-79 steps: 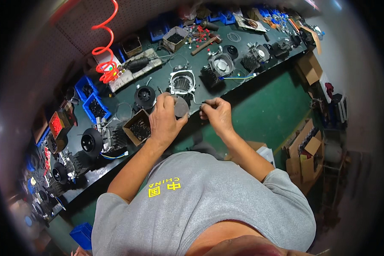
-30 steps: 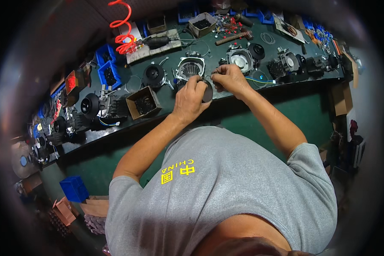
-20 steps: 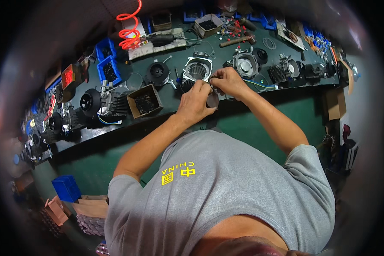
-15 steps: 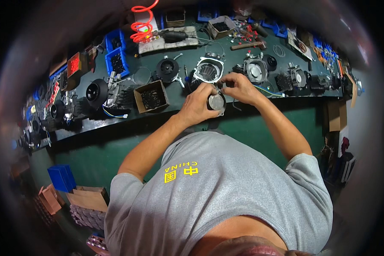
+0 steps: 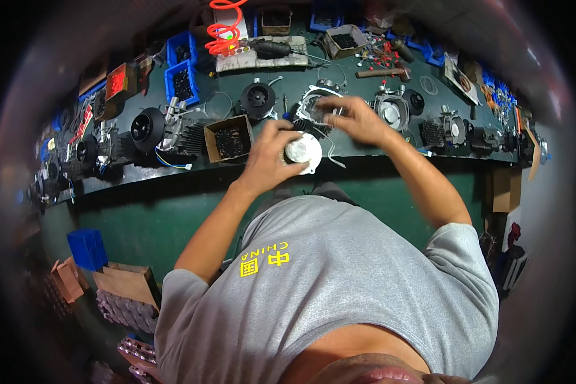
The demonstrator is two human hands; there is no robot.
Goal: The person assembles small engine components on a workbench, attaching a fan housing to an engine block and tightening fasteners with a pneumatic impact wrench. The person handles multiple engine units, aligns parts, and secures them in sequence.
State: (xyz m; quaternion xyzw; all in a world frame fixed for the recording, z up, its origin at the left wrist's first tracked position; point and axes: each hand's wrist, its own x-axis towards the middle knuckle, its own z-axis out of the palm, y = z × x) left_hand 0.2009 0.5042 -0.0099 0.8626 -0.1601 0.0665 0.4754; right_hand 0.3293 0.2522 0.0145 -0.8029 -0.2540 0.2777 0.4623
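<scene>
My left hand [image 5: 267, 155] is wrapped round a round silvery metal part with a pale flange [image 5: 310, 153] and a cylindrical middle, held at the bench's near edge. A thin grey cable [image 5: 332, 153] curves beside this part. My right hand [image 5: 360, 121] reaches over an open square metal housing [image 5: 306, 115]. Its thumb and fingers are apart, a little blurred, with nothing visible between them. The hand hides the right side of the housing. Left of the housing stands a black fan wheel on a metal bracket [image 5: 258, 97], with a screwdriver [image 5: 286, 107] between the two.
A cardboard box of small dark parts [image 5: 210, 142] is left of my left hand. Partly built fan units [image 5: 148, 128] line the left, and more housings [image 5: 390, 109] the right. Blue bins [image 5: 180, 84], a hammer [image 5: 383, 73] and a coiled red hose [image 5: 223, 41] lie farther back.
My left hand has moved left with the round metal part and tilted it so its flange shows. My right hand has left that part and moved over the housing, its fingers spreading.
</scene>
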